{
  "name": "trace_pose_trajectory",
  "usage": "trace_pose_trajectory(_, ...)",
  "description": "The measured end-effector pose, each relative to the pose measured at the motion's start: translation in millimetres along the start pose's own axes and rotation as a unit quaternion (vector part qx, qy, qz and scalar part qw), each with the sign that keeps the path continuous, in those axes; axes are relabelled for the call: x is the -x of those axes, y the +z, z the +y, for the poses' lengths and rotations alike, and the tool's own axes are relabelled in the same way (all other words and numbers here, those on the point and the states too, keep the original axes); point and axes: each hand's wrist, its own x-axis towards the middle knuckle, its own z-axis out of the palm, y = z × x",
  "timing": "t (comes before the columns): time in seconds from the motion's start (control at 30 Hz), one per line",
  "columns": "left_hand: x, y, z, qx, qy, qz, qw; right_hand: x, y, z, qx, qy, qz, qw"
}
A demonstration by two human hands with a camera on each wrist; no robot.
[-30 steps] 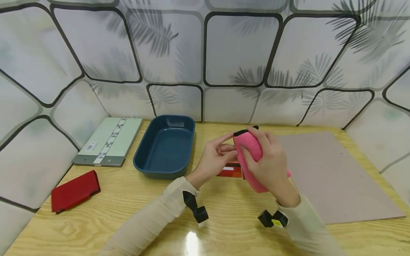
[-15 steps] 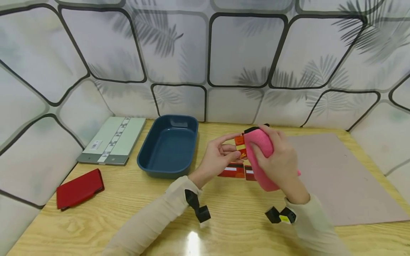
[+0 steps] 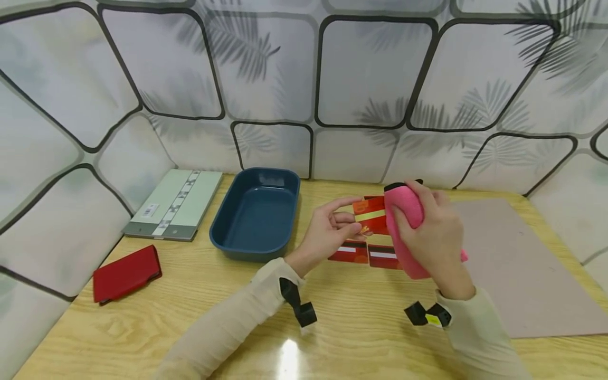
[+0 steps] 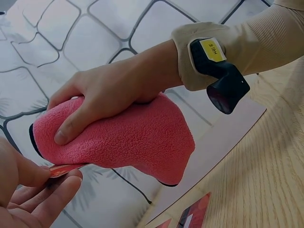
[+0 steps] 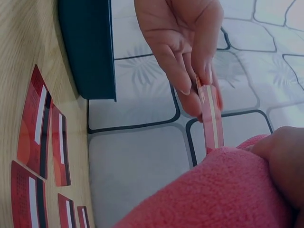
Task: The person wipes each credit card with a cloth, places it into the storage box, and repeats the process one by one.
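Note:
My left hand pinches a red card with a gold stripe at its left end, thumb on the near face. A fuzzy pink cloth with black edging is gripped in my right hand, folded over the card's right end and hiding it. In the right wrist view the card shows nearly edge-on, running from the left fingertips into the cloth. The left wrist view shows the right thumb pressing along the cloth. Several red cards with white and dark stripes lie on the table below.
A dark blue tray stands left of the hands. Farther left are a pale green folder-like item with a patterned band and a red wallet-like item. A greyish-pink board lies at the right of the wooden table.
My right hand has drawn the cloth rightward along the card, baring its left part. The left hand keeps its pinch. The head view has turned slightly, shifting the scene to the right.

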Motion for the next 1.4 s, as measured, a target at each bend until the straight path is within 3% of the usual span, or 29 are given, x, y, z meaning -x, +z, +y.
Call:
trace_pose_trajectory(0.67, 3.1, 4.9, 2.5, 0.013, -0.023, -0.002, 0.9996, 9, 3, -34, -0.045, -0.085, 0.019, 0.995)
trace_pose_trajectory(0.9, 3.1, 3.3, 2.4, -0.006, -0.013, -0.005, 0.9999, 8, 3, -27, -0.055, -0.073, 0.008, 0.996)
trace_pose_trajectory(1.13, 3.8, 2.7, 2.8, -0.007, -0.026, -0.006, 0.9996, 5, -3, -17, -0.051, -0.052, 0.0, 0.997)
trace_pose_trajectory(1.4, 3.6, 1.0, 9.1, -0.005, -0.027, 0.006, 0.9996, -3, -10, -7, -0.009, -0.044, 0.015, 0.999)
